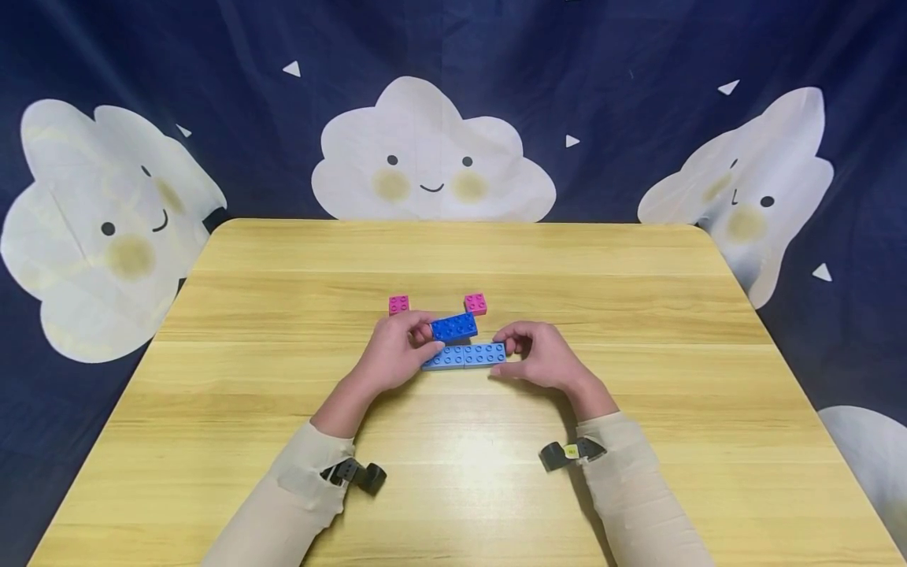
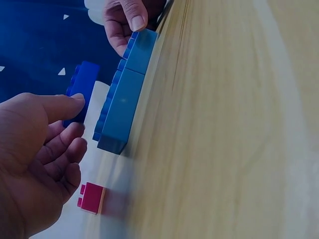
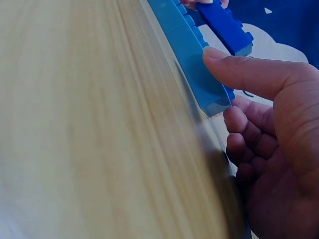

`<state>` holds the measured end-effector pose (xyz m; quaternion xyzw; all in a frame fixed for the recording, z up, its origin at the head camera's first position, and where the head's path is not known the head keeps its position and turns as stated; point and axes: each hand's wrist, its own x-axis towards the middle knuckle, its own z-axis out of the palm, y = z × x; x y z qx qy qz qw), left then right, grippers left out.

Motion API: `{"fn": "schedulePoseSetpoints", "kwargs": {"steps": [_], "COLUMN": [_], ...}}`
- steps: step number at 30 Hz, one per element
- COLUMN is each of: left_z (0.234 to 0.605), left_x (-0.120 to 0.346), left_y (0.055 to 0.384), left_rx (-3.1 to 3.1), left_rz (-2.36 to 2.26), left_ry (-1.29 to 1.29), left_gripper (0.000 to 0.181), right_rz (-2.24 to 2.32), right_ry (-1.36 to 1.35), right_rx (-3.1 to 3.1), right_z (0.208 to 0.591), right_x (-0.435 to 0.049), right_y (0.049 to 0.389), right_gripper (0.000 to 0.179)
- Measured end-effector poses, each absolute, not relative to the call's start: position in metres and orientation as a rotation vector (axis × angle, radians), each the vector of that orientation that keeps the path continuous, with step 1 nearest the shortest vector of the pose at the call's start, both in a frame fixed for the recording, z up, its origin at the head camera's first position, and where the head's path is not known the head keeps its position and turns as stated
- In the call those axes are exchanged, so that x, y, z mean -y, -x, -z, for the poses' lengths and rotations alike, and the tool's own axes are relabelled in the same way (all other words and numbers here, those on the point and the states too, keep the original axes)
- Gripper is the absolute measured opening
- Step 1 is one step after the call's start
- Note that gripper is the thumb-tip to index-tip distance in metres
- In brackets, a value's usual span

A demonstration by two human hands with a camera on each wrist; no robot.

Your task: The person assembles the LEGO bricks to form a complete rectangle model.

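My left hand (image 1: pixel 398 351) pinches a dark blue toy brick (image 1: pixel 454 326) by its left end, thumb on the near side. This brick is held up above two light blue bricks (image 1: pixel 485 355) that lie end to end in a row on the table, studs up. At the right end of that row, my right hand (image 1: pixel 542 354) grips the light blue brick, its thumb (image 3: pixel 219 55) on the near side and the other fingers curled behind. The left wrist view shows a gap between the dark blue brick (image 2: pixel 84 84) and the light blue row (image 2: pixel 122 107).
Two small pink bricks stand behind the hands, one pink brick (image 1: pixel 399 305) at the left and another pink brick (image 1: pixel 475 303) at the right. The wooden table (image 1: pixel 453 480) reaches back to a dark blue curtain (image 1: pixel 248 47) with white clouds.
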<state>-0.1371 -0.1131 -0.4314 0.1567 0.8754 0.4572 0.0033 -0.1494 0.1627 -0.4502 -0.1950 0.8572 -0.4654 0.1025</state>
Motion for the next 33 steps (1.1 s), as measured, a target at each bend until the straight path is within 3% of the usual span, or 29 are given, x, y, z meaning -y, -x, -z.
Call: {"fn": "schedulePoseSetpoints", "kwargs": {"steps": [33], "left_z": [0.4336], "left_x": [0.1125], "left_y": [0.1318], "left_rx": [-2.767], "left_rz": [-1.202], "left_ry": [-0.683], "left_gripper": [0.034], "right_rz": [1.432], "right_ry": [0.579], "right_rx": [-2.521], "right_z": [0.4518], "right_x": [-0.163], "right_y": [0.1496], "right_gripper": [0.044]}}
